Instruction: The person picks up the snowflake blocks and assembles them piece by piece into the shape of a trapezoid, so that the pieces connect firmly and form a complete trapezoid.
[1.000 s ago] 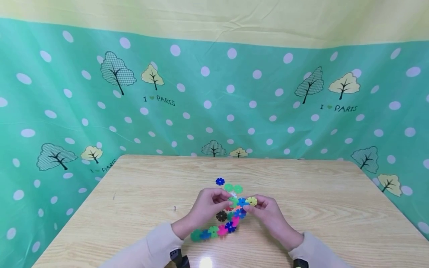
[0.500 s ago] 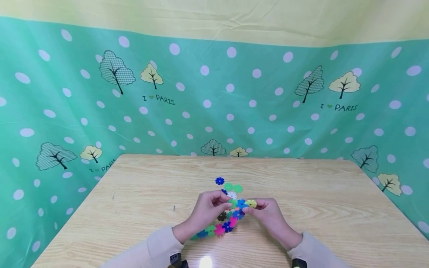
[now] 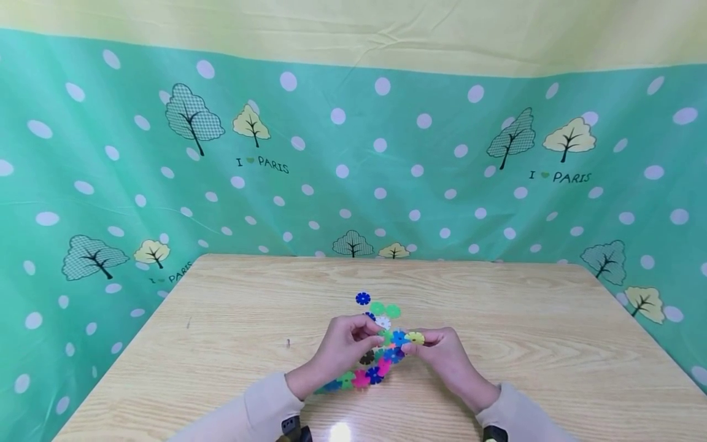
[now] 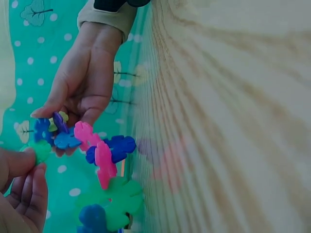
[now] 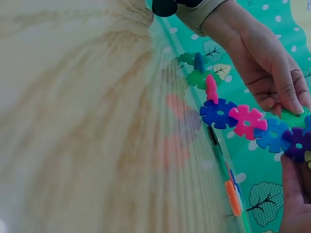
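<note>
Flower-shaped plastic discs with slotted edges are joined in a curved chain; a pink disc point(image 5: 248, 122) and a dark blue disc point(image 5: 218, 113) belong to it. My left hand point(image 3: 348, 347) pinches a green disc point(image 3: 385, 337) between thumb and fingers. Beside that, a blue disc point(image 3: 399, 337) and a yellow disc point(image 3: 415, 338) lie at the fingers of my right hand point(image 3: 452, 362), which grips this end of the chain around a purple disc point(image 5: 297, 144). The chain's far end, with another green disc point(image 3: 347, 380), runs toward my left wrist, which partly covers it.
Several loose discs lie on the wooden table point(image 3: 530, 319) beyond my hands: a dark blue one point(image 3: 363, 298), a light green pair point(image 3: 385, 309) and a white one point(image 3: 383, 322). A black disc point(image 3: 367, 357) lies between the hands. A polka-dot curtain point(image 3: 309, 135) hangs behind.
Both hands have shifted slightly toward me, showing more of the white disc. The chain's far end has moved a little left, partly behind my left wrist. Both grips stay the same.
</note>
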Tool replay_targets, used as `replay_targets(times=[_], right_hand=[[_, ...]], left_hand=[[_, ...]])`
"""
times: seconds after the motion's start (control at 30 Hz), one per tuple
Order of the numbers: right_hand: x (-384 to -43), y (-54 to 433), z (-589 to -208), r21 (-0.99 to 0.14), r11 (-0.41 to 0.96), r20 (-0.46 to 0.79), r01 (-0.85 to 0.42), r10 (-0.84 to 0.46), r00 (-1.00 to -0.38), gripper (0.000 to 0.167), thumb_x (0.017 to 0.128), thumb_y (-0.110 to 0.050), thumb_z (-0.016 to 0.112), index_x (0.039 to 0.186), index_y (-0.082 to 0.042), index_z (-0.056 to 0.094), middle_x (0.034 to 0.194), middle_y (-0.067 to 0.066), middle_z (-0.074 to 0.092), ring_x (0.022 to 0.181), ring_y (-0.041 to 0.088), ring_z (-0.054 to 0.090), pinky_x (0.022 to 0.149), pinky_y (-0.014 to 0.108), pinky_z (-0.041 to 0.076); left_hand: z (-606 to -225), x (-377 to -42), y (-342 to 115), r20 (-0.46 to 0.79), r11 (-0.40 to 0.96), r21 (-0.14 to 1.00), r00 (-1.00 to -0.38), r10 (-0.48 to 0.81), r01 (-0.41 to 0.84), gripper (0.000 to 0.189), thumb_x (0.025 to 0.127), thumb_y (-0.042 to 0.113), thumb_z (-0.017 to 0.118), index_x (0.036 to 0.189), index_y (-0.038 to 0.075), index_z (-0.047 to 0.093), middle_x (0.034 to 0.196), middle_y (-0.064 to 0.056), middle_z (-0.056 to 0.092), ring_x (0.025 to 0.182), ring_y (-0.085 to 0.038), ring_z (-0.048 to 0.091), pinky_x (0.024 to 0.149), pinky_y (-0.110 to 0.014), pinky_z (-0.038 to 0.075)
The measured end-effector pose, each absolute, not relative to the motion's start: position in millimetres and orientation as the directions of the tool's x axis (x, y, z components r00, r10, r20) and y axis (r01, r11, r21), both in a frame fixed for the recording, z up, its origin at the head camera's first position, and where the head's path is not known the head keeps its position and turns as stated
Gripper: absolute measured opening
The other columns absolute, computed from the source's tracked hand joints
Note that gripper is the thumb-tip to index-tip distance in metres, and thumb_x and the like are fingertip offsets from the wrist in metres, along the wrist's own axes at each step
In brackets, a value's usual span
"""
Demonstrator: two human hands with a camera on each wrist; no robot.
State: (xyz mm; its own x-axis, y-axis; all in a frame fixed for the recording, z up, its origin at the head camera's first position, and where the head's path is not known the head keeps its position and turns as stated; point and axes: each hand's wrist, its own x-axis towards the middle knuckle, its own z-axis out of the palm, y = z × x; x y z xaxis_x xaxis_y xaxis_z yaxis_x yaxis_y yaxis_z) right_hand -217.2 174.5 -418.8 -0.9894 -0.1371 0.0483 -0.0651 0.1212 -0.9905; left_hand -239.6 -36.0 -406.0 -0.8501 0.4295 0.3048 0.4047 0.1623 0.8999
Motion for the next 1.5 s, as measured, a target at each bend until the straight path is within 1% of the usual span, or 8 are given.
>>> replay_targets(times=[0.1, 0.33, 0.6, 0.93, 1.03, 1.27, 1.37, 1.5], right_hand=[[-217, 176, -419, -0.99, 0.12, 0.055, -0.072, -0.146, -0.988, 0.03, 0.078, -0.011, 0.075, 0.098, 0.01, 0.067, 0.105, 0.022, 0.066, 0.093, 0.01, 0.067, 0.082, 0.023, 0.053], [-217, 177, -419, -0.989, 0.12, 0.063, -0.082, -0.153, -0.986, 0.029, 0.077, -0.01, 0.076, 0.094, 0.012, 0.067, 0.096, 0.023, 0.068, 0.085, 0.011, 0.068, 0.079, 0.023, 0.054], [-217, 177, -422, -0.992, 0.086, 0.076, -0.096, -0.209, -0.975, 0.031, 0.081, -0.009, 0.072, 0.101, 0.014, 0.065, 0.092, 0.014, 0.071, 0.084, 0.012, 0.068, 0.078, 0.024, 0.053], [-220, 187, -415, -0.993, 0.069, 0.069, -0.097, -0.333, -0.941, 0.033, 0.093, -0.015, 0.058, 0.118, 0.007, 0.059, 0.101, 0.006, 0.07, 0.093, 0.015, 0.066, 0.087, 0.029, 0.052], [-221, 186, -411, -0.988, 0.097, 0.088, -0.124, -0.31, -0.947, 0.031, 0.095, -0.017, 0.055, 0.117, 0.005, 0.061, 0.1, 0.006, 0.07, 0.09, 0.013, 0.064, 0.086, 0.03, 0.051], [-223, 181, -410, -0.968, 0.209, 0.074, -0.136, -0.282, -0.956, 0.03, 0.09, -0.02, 0.063, 0.114, -0.001, 0.064, 0.114, 0.008, 0.067, 0.11, 0.015, 0.058, 0.099, 0.038, 0.041], [-222, 180, -410, -0.967, 0.213, 0.07, -0.142, -0.314, -0.947, 0.028, 0.088, -0.018, 0.064, 0.108, 0.001, 0.066, 0.11, 0.01, 0.068, 0.106, 0.017, 0.06, 0.099, 0.045, 0.04], [-222, 179, -411, -0.973, 0.176, 0.079, -0.147, -0.343, -0.936, 0.026, 0.088, -0.015, 0.065, 0.103, 0.007, 0.065, 0.103, 0.005, 0.07, 0.098, 0.015, 0.062, 0.092, 0.037, 0.046]], left_hand=[[-405, -240, -36, 0.307, 0.176, 0.892, -0.843, 0.441, 0.417, 0.003, 0.084, 0.005, 0.07, 0.087, 0.003, 0.07, 0.079, -0.005, 0.069, 0.067, -0.031, 0.062, 0.055, -0.02, 0.051], [-403, -240, -35, 0.331, 0.212, 0.856, -0.815, 0.475, 0.471, 0.003, 0.083, 0.004, 0.07, 0.086, 0.005, 0.07, 0.079, -0.001, 0.068, 0.065, -0.004, 0.058, 0.059, -0.022, 0.053], [-401, -244, -38, 0.229, 0.217, 0.908, -0.857, 0.461, 0.359, 0.009, 0.081, 0.005, 0.072, 0.09, 0.005, 0.073, 0.081, -0.003, 0.071, 0.067, -0.013, 0.064, 0.061, -0.023, 0.055], [-395, -242, -41, 0.156, 0.169, 0.95, -0.867, 0.473, 0.262, 0.013, 0.08, 0.006, 0.073, 0.094, 0.004, 0.073, 0.085, -0.007, 0.071, 0.073, -0.012, 0.065, 0.066, -0.024, 0.056], [-394, -241, -40, 0.185, 0.147, 0.948, -0.862, 0.472, 0.284, 0.014, 0.081, 0.006, 0.073, 0.094, 0.003, 0.073, 0.085, -0.009, 0.071, 0.072, -0.012, 0.065, 0.065, -0.024, 0.056], [-399, -237, -34, 0.266, 0.123, 0.927, -0.852, 0.45, 0.354, 0.012, 0.08, 0.006, 0.073, 0.091, 0.001, 0.072, 0.082, -0.011, 0.071, 0.068, -0.017, 0.066, 0.06, -0.021, 0.055], [-401, -235, -30, 0.266, 0.129, 0.927, -0.861, 0.434, 0.352, 0.011, 0.079, 0.007, 0.074, 0.089, 0.003, 0.072, 0.081, -0.009, 0.071, 0.067, -0.017, 0.066, 0.058, -0.021, 0.055], [-402, -232, -27, 0.263, 0.129, 0.931, -0.872, 0.413, 0.342, 0.01, 0.079, 0.009, 0.075, 0.087, 0.005, 0.072, 0.08, -0.008, 0.071, 0.066, -0.013, 0.065, 0.057, -0.021, 0.054]])
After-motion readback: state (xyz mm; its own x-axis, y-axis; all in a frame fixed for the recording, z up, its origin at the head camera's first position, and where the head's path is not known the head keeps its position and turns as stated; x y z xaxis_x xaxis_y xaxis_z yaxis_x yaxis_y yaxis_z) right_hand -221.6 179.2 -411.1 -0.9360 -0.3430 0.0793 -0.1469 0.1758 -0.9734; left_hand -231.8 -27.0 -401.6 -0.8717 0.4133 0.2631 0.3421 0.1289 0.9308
